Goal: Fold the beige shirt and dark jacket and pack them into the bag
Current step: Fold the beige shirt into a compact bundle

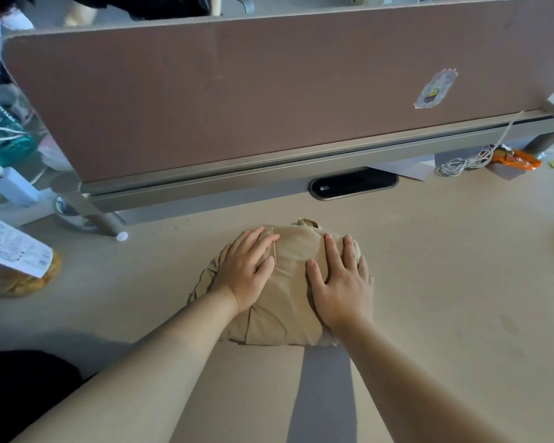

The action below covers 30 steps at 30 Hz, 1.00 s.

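Both bare forearms [173, 362] reach toward the far side. The left hand [247, 270] and the right hand [343, 286] lie flat side by side, palms down, fingers straight.

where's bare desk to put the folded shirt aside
The widest bare desk lies right of the beige shirt, below the coiled cable and orange wrapper. A smaller patch sits between the shirt and the labelled food bag at left. The left hand and right hand press flat on the shirt. The far left corner is crowded.
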Each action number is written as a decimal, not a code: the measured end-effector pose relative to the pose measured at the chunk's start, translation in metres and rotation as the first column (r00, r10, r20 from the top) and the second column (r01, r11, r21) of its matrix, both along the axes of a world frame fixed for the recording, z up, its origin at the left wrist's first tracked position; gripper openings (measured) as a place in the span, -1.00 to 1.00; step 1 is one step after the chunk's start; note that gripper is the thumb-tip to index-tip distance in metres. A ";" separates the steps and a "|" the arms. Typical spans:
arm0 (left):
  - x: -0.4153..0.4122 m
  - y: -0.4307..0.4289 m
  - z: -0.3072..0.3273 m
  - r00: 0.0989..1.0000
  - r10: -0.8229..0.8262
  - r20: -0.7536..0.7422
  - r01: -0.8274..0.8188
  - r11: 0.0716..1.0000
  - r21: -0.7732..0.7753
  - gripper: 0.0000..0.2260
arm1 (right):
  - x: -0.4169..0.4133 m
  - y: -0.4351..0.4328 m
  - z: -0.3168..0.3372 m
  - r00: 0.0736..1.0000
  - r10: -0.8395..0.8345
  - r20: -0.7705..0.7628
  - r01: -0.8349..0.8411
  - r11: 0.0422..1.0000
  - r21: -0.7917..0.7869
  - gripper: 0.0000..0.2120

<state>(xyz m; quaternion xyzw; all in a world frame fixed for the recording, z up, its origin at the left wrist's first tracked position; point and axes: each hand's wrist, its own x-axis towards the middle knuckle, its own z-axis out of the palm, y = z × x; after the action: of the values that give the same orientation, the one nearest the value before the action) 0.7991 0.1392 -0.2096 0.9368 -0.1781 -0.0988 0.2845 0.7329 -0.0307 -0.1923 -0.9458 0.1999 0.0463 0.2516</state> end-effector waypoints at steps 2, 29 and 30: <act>-0.003 0.001 0.017 0.999 -0.003 -0.049 0.009 0.993 0.117 -0.53 | -0.001 -0.006 0.010 0.990 -0.144 0.011 0.141 0.980 0.143 -0.23; -0.096 0.073 0.113 0.385 -0.088 -0.919 -0.660 0.670 -0.341 -0.60 | -0.113 -0.019 0.104 0.931 0.012 -0.365 0.365 -0.034 0.930 -0.24; -0.097 0.078 0.118 0.392 -0.096 -0.915 -0.653 0.672 -0.350 -0.55 | -0.115 -0.016 0.112 0.933 0.028 -0.358 0.359 -0.025 0.933 -0.26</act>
<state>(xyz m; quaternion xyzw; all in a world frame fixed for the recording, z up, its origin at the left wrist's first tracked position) 0.7018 0.2171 -0.0911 0.5837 0.1515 -0.4442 0.6625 0.6179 -0.0466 -0.0804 -0.4395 0.2529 0.2719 0.8179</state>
